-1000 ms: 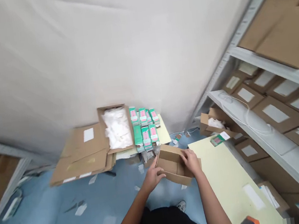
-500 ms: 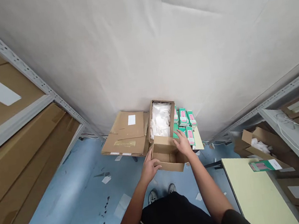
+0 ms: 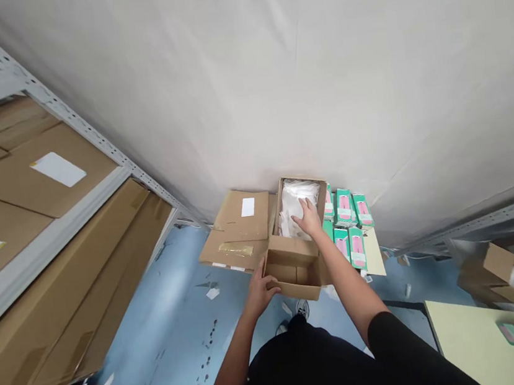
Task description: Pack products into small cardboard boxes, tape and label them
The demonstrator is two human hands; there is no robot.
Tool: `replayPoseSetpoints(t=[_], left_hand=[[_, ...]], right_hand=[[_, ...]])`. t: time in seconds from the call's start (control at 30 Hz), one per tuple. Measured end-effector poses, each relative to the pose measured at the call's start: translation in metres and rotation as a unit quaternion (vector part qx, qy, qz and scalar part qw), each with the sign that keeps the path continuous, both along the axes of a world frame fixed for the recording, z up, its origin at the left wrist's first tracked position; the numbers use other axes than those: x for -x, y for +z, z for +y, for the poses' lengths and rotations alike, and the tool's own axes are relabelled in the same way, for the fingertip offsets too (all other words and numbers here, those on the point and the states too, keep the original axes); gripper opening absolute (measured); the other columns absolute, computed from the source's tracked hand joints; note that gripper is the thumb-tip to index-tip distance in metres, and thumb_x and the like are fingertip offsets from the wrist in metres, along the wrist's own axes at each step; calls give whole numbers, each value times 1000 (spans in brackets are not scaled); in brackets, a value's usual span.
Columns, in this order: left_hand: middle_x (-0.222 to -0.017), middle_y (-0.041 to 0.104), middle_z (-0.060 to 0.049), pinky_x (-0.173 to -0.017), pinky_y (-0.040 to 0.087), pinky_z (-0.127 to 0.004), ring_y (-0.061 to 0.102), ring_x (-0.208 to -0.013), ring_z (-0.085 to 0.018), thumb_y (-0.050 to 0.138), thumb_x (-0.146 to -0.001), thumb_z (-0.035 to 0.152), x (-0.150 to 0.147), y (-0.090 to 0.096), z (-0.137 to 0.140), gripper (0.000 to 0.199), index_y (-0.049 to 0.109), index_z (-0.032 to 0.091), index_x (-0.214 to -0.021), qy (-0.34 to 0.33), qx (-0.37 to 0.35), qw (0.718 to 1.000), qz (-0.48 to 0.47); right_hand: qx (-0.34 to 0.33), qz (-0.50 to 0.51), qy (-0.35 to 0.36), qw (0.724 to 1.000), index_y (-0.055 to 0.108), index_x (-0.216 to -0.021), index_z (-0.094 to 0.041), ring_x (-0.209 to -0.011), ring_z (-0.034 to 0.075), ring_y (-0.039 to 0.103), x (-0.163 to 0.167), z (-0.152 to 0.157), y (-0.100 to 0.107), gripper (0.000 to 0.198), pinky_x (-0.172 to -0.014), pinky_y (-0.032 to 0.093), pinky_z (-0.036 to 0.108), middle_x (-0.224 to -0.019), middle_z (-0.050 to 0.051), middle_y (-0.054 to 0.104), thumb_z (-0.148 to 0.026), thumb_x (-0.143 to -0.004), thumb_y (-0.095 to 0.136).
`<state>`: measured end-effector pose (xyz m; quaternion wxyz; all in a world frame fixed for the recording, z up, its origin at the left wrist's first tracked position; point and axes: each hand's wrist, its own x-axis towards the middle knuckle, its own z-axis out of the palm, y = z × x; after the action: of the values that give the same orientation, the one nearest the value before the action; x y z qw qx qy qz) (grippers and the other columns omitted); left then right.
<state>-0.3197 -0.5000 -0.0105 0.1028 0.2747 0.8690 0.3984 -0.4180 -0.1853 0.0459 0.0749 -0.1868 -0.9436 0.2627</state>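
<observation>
- Box (image 3: 294, 290): open-topped, at the table's (image 3: 375, 254) near edge; clear floor (image 3: 175, 327) to its left.
- Left hand (image 3: 258, 291): grasping the box's left side.
- Right hand (image 3: 308, 219): beyond the box, fingers spread, unclosed, over white pieces (image 3: 291, 197) in the carton (image 3: 324, 200).
- Green packs (image 3: 344, 205): near the table's right edge.

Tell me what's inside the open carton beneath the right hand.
The carton holds a heap of white material, with the right hand over it. Whatever lies beneath the top layer or behind that hand is covered.
</observation>
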Motion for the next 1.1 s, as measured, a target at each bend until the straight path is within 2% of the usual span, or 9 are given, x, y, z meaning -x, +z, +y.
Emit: replayPoseSetpoints(t=[0.1, 0.17, 0.27, 0.33, 0.4, 0.57, 0.73, 1.0, 1.1], left_hand=[[-173, 31, -8, -122, 41, -58, 39, -154, -39, 88, -72, 17, 8, 9, 6, 17, 81, 22, -87, -4, 31, 999, -18], [-173, 31, -7, -123, 39, -59, 37, -155, -39, 89, -70, 16, 10, 13, 9, 19, 82, 22, -86, 0, 43, 999, -23], [-173, 31, -6, -124, 38, -59, 37, -156, -38, 90, -69, 17, 10, 16, 9, 20, 82, 23, -86, 6, 46, 999, -26], [-173, 31, -7, -124, 39, -59, 38, -155, -38, 90, -67, 16, 11, 16, 7, 22, 81, 23, -87, 3, 42, 999, -30], [-173, 31, -8, -123, 41, -57, 38, -155, -37, 91, -66, 14, 14, 14, 5, 24, 81, 23, -87, -7, 34, 999, -37], [-173, 30, -8, -124, 39, -57, 39, -155, -37, 88, -67, 11, 22, 10, 0, 22, 81, 22, -85, -16, 1, 999, -48], [-173, 30, -5, -124, 40, -57, 40, -154, -38, 87, -69, 12, 32, 16, -6, 21, 81, 23, -86, -37, -7, 997, -61], [-173, 31, 0, -123, 45, -54, 45, -151, -36, 86, -74, 16, 55, 14, -19, 15, 80, 24, -86, -85, -48, 991, -89], [-172, 32, 1, -124, 43, -54, 44, -152, -36, 86, -75, 16, 58, 10, -21, 14, 80, 24, -86, -100, -50, 990, -91]], right_hand=[[10, -23, -3, 1000, 30, -166, -26, -124, 32, 67, 41, 0, -3, 91, -98, 56, 39, -172, 18, 27, -41, -89, 75], [12, -52, 7, 999, 30, -166, -24, -117, 30, 70, 63, -4, -5, 92, -93, 56, 36, -165, 20, 41, -41, -88, 76], [-14, -102, 26, 994, 52, -154, -19, -109, 27, 72, 81, -16, -6, 65, -88, 53, 31, -137, 18, 68, -33, -93, 70], [-43, -120, 27, 991, 68, -136, -16, -104, 25, 72, 84, -22, -5, 40, -85, 51, 29, -123, 16, 74, -24, -97, 60], [-66, -116, 18, 991, 75, -123, -16, -100, 24, 72, 82, -26, -3, 33, -83, 50, 29, -118, 16, 76, -19, -100, 52], [-86, -57, -15, 995, 78, -117, -18, -97, 24, 72, 65, -17, 16, 34, -84, 49, 30, -116, 13, 78, -19, -100, 50], [-79, 45, -37, 995, 76, -124, -21, -110, 27, 71, 32, -11, 37, 35, -96, 51, 34, -127, 11, 76, -23, -100, 51], [-33, 72, -103, 992, 75, -107, -17, -118, 27, 70, -37, -50, 16, 31, -104, 53, 38, -126, 13, 76, -10, -85, 54], [-3, 48, -145, 988, 75, -104, -18, -107, 28, 73, -58, -69, 15, 27, -99, 55, 40, -115, 13, 79, -15, -88, 54]])
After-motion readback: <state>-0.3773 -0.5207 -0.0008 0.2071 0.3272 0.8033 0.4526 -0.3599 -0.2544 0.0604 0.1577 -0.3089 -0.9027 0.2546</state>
